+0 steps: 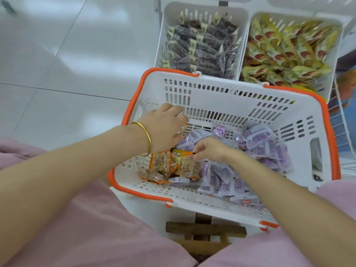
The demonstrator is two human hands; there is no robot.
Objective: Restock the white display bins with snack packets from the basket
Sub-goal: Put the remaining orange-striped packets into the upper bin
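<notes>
A white basket (231, 105) with an orange rim sits in front of me. It holds several purple snack packets (260, 145) on the right and several orange snack packets (163, 166) at the near left. My left hand (165, 126), wearing a gold bangle, hovers over the basket's left side, its fingers curled round a small orange packet (181, 130) that is mostly hidden. My right hand (210, 149) pinches the top edge of an orange packet (185, 162) in the pile. Beyond the basket stand two white display bins: one (204, 10) with dark packets, the other (296, 18) with yellow-green packets.
The basket rests on a white stand above a wooden stool (206, 230). White tiled floor (57, 74) stretches to the left. A white wire rack (342, 116) stands at the right edge. My pink-clothed knees (86, 228) fill the foreground.
</notes>
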